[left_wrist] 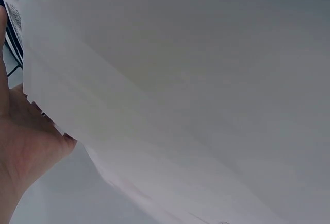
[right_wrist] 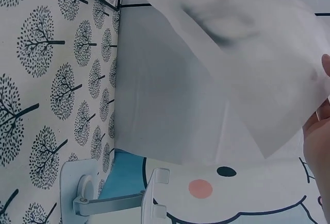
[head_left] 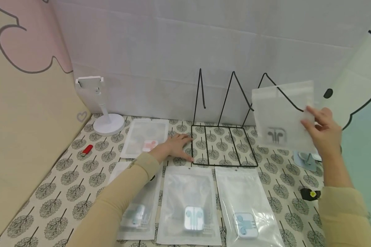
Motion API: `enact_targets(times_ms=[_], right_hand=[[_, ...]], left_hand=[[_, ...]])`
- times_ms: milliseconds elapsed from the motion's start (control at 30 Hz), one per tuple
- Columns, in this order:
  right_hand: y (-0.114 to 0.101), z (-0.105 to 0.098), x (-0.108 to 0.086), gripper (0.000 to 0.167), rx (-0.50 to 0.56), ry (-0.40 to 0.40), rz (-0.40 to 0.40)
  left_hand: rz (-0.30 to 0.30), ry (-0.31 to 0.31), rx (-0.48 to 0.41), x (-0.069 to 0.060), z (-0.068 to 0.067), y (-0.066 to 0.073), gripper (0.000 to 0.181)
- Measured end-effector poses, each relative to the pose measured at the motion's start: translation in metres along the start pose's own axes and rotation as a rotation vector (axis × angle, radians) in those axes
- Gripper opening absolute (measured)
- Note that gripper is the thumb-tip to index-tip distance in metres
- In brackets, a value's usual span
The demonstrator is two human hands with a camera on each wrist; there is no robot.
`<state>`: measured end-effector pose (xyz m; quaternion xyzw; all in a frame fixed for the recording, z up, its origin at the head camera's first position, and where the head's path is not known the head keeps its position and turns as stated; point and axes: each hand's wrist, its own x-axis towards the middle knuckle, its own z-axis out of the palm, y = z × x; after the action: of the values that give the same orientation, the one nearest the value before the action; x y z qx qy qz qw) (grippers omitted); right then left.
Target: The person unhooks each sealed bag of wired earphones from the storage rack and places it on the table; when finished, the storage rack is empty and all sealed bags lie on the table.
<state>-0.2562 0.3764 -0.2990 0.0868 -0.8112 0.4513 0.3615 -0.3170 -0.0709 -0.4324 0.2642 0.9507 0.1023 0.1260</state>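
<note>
My right hand pinches the right edge of a frosted plastic pouch, raised in front of the right end of a black wire rack. Dark earphones show through the pouch's lower part. In the right wrist view the pouch hangs from the fingers at the right edge. My left hand has its fingers spread against the rack's left side; whether it bears on the wire is hard to tell. The left wrist view shows part of this hand beside a large blurred whitish surface that hides the rest.
Pouches with earphones lie in front: left, middle, right. Another pouch lies behind my left arm. A white phone stand and a red USB stick are left; a pale-blue stand and small black item right.
</note>
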Motion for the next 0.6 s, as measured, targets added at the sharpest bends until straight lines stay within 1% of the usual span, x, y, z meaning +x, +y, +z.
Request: enact_targets(times_ms=[33,100,200,267,333,467,533,567,600], right_hand=[[0.001,-0.001,0.0,0.042,0.008,0.004,-0.052],[-0.001,-0.002,-0.001,0.043,0.064,-0.001,-0.132],[-0.007,-0.004,-0.003,0.043,0.154,-0.018,-0.214],[-0.008,-0.007,-0.005,0.043,0.186,-0.024,-0.228],[-0.007,-0.01,-0.007,0.042,0.188,-0.023,-0.224],[-0.001,-0.018,-0.01,0.043,0.162,0.006,-0.185],[0.0,-0.022,-0.012,0.043,0.139,0.01,-0.185],[0.001,-0.024,-0.013,0.043,0.108,0.006,-0.19],[0.001,-0.026,-0.014,0.044,0.111,0.0,-0.191]], left_hand=[[0.0,0.0,0.001,0.0,0.0,0.0,0.105],[-0.001,-0.002,0.002,-0.001,-0.001,0.0,0.105],[-0.004,-0.005,-0.007,-0.001,-0.001,0.0,0.104],[-0.006,-0.006,-0.011,-0.001,-0.001,0.001,0.104],[-0.006,-0.007,-0.014,-0.002,-0.001,0.001,0.104],[-0.003,-0.005,-0.01,-0.002,-0.001,0.001,0.104],[-0.002,-0.005,-0.008,-0.002,-0.001,0.002,0.104],[-0.002,-0.004,-0.009,-0.002,-0.002,0.002,0.104],[-0.002,-0.003,-0.007,-0.002,-0.002,0.002,0.104]])
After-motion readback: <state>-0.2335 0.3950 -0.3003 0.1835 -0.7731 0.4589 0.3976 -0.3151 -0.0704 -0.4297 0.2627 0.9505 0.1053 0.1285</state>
